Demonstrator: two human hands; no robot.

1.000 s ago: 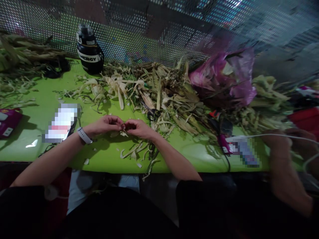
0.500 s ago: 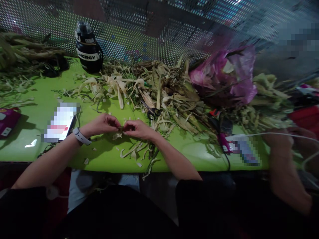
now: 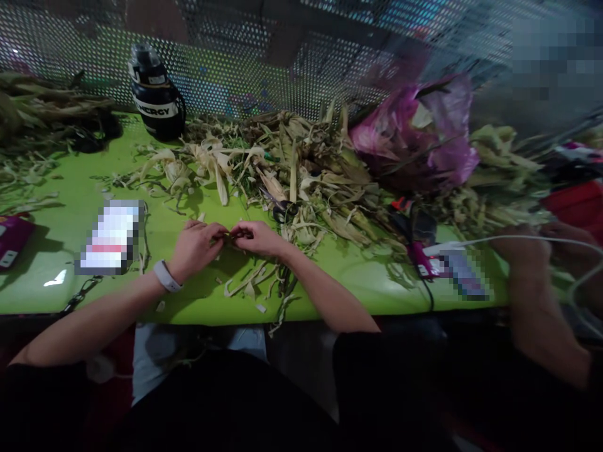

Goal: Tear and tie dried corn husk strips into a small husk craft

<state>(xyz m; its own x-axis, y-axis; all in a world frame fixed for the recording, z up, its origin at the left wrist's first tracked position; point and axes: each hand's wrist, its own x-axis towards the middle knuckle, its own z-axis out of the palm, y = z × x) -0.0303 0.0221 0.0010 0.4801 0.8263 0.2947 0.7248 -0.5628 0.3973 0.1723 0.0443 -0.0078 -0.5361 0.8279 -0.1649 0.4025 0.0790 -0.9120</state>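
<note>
My left hand (image 3: 200, 248), with a pale watch band on the wrist, pinches one end of a small yellow-green plant strip (image 3: 228, 235). Finger and thumb of my right hand (image 3: 254, 238) pinch it from the other side, the fingertips almost meeting. Most of the strip is hidden by the fingers. Below my right hand lie loose curled husk strips (image 3: 254, 282). Beyond the hands, dark-handled scissors (image 3: 284, 212) rest against a big heap of dry corn husks (image 3: 325, 172).
A phone (image 3: 110, 235) lies left on the green table (image 3: 188, 301). At the back stand a black bottle (image 3: 157, 103) and a pink plastic bag (image 3: 414, 138). Another person's hands (image 3: 522, 254) are at the right, near a white cable (image 3: 499, 237) and a second phone (image 3: 464, 274).
My left hand has turned, showing more of its back, and its wrist has shifted right. The pale husk piece that hung below the fingertips no longer shows. The view has shifted slightly.
</note>
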